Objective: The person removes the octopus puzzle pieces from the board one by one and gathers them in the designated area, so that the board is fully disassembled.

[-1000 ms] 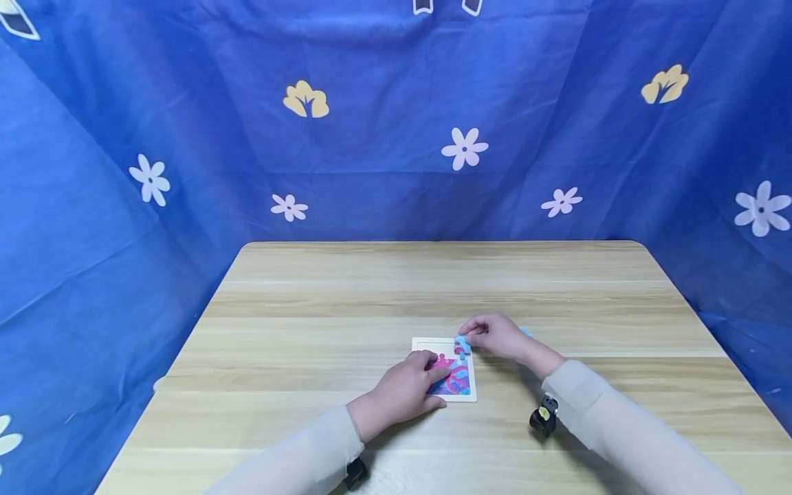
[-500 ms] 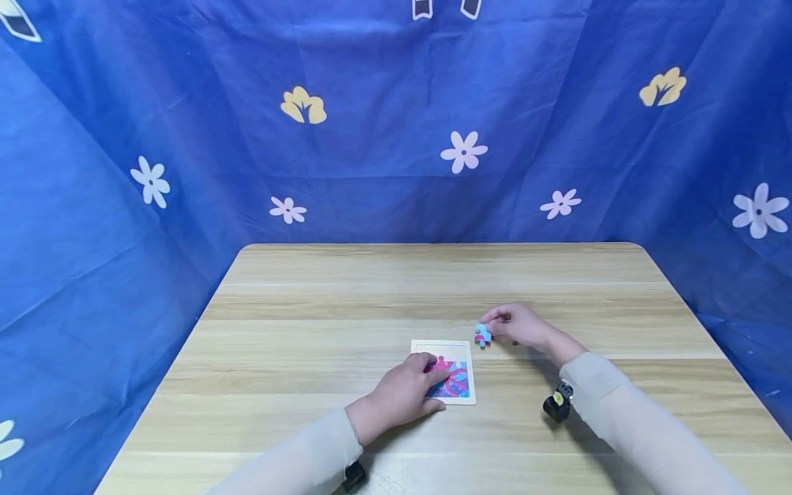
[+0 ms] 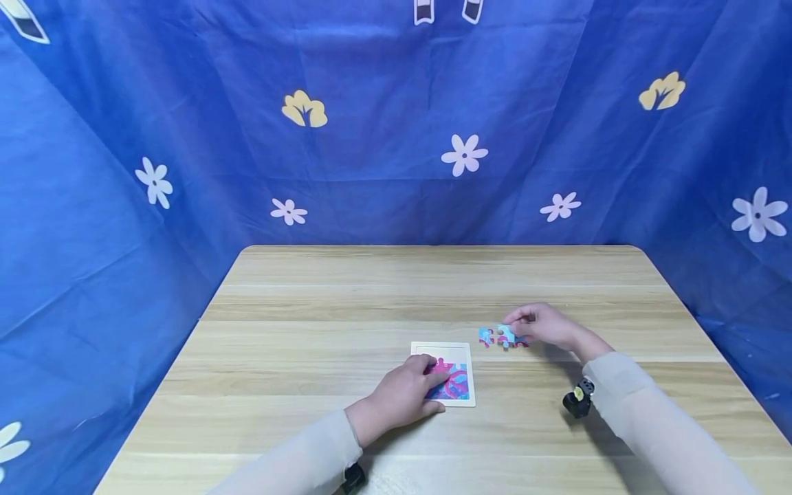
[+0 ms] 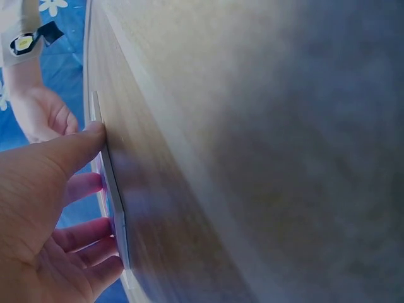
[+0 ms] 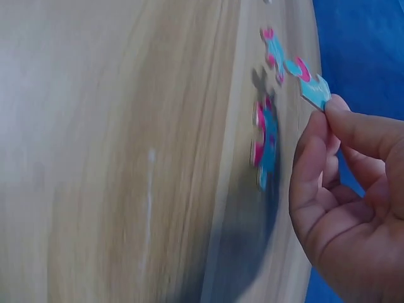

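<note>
A square puzzle board (image 3: 473, 385) with a pale frame lies at the table's near middle. Pink and blue pieces fill its lower part. My left hand (image 3: 399, 395) rests over its left side, fingertips on the picture and thumb against the near edge in the left wrist view. Right of the board, my right hand (image 3: 547, 324) pinches a blue and pink puzzle piece (image 5: 312, 85) between thumb and index finger, raised above the table. Two other pieces lie below it: one puzzle piece (image 5: 274, 50) farther off and one puzzle piece (image 5: 267, 142) nearer, partly covered in the head view.
The light wooden table (image 3: 322, 295) extends around the board, with its far edge against a blue flowered curtain (image 3: 371, 165). A black wrist camera (image 3: 578, 399) is strapped to the right forearm.
My right hand has moved right from the board's upper right corner, carrying the pinched piece over the loose ones, which have come into view. The left hand stays on the board.
</note>
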The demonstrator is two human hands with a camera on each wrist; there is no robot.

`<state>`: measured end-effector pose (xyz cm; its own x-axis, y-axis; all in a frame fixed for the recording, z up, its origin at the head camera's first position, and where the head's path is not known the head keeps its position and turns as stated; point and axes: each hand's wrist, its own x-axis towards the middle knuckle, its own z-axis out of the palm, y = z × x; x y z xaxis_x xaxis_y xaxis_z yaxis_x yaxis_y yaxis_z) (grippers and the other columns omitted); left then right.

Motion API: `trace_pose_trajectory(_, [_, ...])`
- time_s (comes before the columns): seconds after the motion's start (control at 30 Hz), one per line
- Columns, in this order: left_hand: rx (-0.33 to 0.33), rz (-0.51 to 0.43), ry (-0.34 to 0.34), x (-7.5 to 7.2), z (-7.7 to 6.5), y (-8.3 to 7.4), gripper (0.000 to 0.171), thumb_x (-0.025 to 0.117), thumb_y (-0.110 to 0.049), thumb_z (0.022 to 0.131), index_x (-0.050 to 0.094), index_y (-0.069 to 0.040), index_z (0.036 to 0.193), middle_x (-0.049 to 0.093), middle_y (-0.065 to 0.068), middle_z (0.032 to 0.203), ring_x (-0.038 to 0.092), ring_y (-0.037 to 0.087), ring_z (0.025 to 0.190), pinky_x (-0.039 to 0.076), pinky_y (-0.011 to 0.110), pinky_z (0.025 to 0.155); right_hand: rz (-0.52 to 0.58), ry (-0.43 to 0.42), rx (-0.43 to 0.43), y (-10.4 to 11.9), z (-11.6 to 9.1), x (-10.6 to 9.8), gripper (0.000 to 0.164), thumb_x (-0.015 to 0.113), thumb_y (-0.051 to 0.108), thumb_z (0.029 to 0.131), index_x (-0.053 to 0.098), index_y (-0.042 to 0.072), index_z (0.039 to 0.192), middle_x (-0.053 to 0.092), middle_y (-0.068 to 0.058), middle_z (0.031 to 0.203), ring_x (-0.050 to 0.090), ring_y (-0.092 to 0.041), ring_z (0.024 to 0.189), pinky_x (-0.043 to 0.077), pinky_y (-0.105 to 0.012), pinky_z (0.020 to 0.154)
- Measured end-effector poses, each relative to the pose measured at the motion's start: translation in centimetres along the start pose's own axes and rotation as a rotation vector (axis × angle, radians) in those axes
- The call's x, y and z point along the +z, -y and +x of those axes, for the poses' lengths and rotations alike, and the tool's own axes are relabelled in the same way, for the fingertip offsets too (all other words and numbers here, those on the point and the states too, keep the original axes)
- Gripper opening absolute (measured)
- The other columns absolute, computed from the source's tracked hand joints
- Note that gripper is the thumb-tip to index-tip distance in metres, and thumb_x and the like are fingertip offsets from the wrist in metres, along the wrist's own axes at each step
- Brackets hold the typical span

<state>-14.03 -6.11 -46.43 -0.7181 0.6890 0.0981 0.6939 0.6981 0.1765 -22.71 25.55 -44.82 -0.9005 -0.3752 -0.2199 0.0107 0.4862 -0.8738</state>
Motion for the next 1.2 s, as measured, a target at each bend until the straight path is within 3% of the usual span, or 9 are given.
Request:
trace_pose_trajectory(0.17, [-0.005, 0.005, 0.007, 0.1, 0.1, 0.0, 0.057, 0.073, -0.044, 0.082, 0.061, -0.016, 0.13, 0.054, 0.013, 0.12, 0.054, 0.022, 0.107, 0.051, 0.031, 0.087, 0.034, 0.033, 0.045, -0.6, -0.7, -1.2, 0.026, 0.059, 0.007, 0.093, 0.061, -0.009, 0.113, 0.062, -0.012, 0.103, 0.06, -0.021, 0.095, 0.052, -0.04, 0.086])
trace_pose_trajectory(0.37, [-0.007, 0.003, 0.011, 0.1, 0.1, -0.1, 0.057, 0.072, -0.044, 0.082, 0.061, -0.015, 0.13, 0.054, 0.013, 0.12, 0.053, 0.022, 0.107, 0.05, 0.031, 0.087, 0.028, 0.063, 0.078, -1.5, -1.4, -2.5, 0.029, 0.059, 0.008, 0.093, 0.06, -0.01, 0.116, 0.062, -0.011, 0.105, 0.059, -0.021, 0.097, 0.052, -0.04, 0.087])
trace_pose_trajectory(0.83, [-0.005, 0.012, 0.013, 0.3, 0.0, 0.0, 0.057, 0.072, -0.044, 0.082, 0.061, -0.016, 0.13, 0.054, 0.012, 0.121, 0.053, 0.022, 0.108, 0.05, 0.031, 0.088, -0.01, 0.073, 0.134, -2.6, -2.5, -4.3, 0.032, 0.06, 0.008, 0.093, 0.058, -0.012, 0.118, 0.063, -0.008, 0.102, 0.058, -0.016, 0.09, 0.053, -0.034, 0.08])
trace_pose_trajectory(1.2, [-0.013, -0.001, 0.004, 0.3, -0.1, -0.1, 0.056, 0.073, -0.044, 0.081, 0.062, -0.016, 0.129, 0.053, 0.012, 0.121, 0.053, 0.022, 0.108, 0.05, 0.031, 0.087, -0.012, 0.015, 0.17, -3.5, -2.8, -4.8, 0.031, 0.062, 0.008, 0.091, 0.06, -0.01, 0.117, 0.062, -0.007, 0.1, 0.057, -0.015, 0.085, 0.054, -0.031, 0.074])
